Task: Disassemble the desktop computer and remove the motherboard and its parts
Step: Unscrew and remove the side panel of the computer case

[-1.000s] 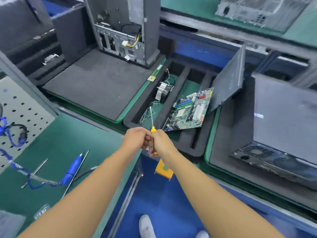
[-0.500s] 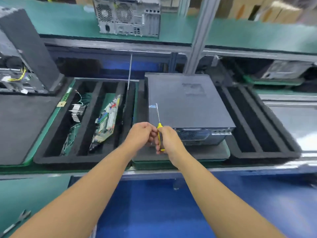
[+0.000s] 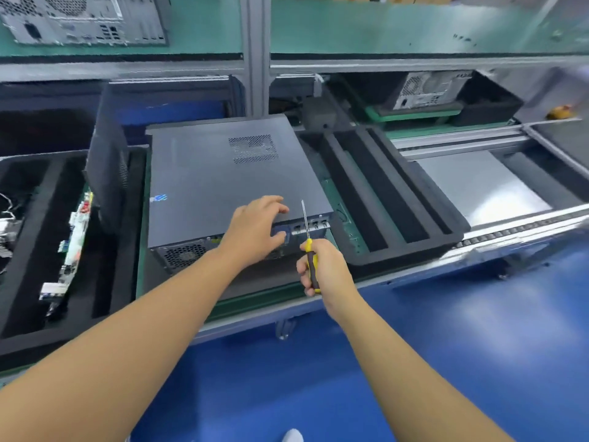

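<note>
Cover on: opening step. Left hand point(image 3: 255, 231) rests relaxed on desktop computer point(image 3: 216, 180); right hand point(image 3: 325, 272) grips screwdriver point(image 3: 308, 250). Next, probably rear cover screws.

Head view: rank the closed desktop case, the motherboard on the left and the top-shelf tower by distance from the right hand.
1. Desktop case, just ahead and left of the right hand, which holds the screwdriver.
2. Motherboard, far to the left.
3. Top-shelf tower, back left, up high.

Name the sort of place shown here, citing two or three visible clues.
Probably a computer teardown line: a closed desktop case, a bare motherboard in a slotted foam tray, another case on the shelf above.
</note>
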Tool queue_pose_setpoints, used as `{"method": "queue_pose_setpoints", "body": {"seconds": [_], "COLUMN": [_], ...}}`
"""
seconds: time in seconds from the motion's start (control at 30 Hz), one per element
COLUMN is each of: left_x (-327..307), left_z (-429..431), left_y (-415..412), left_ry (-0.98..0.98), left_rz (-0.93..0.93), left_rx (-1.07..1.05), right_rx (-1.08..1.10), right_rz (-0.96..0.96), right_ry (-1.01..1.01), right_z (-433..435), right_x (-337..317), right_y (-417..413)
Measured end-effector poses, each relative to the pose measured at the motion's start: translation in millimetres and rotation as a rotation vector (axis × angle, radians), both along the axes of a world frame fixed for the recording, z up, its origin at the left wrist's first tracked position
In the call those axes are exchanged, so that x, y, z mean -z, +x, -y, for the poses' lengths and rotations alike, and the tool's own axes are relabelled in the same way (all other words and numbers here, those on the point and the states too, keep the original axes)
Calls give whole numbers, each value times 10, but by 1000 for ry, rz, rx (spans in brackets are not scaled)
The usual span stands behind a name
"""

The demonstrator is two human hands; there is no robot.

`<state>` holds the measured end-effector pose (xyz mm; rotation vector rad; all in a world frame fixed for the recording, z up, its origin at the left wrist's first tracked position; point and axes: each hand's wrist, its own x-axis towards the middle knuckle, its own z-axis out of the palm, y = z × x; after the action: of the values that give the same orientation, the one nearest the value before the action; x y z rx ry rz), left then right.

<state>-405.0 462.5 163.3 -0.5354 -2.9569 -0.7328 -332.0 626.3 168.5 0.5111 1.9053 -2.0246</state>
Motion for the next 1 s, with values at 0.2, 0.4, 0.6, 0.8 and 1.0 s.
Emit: {"method": "queue_pose_setpoints", "body": {"seconds": [0.2, 0.4, 0.6, 0.8, 1.0], "left_x": [143, 180, 243, 266, 268], "left_z": [-451, -633, -651, -682, -677], "left_y": [-317, -447, -491, -494, -493], "left_ry": [-24, 103, 291, 322, 298], "left_rz": [-39, -90, -22, -18, -33], "left_rx": [65, 170, 40, -25, -21], "right_rx": [25, 56, 38, 57, 61], "right_rz": [-52, -91, -123, -97, -80], "right_ry": [59, 113, 170, 205, 167], "right_z": [-456, -632, -608, -632, -639], "right_x": [182, 307, 296, 345, 317], "right_y": [-4, -26, -132, -86, -110]}}
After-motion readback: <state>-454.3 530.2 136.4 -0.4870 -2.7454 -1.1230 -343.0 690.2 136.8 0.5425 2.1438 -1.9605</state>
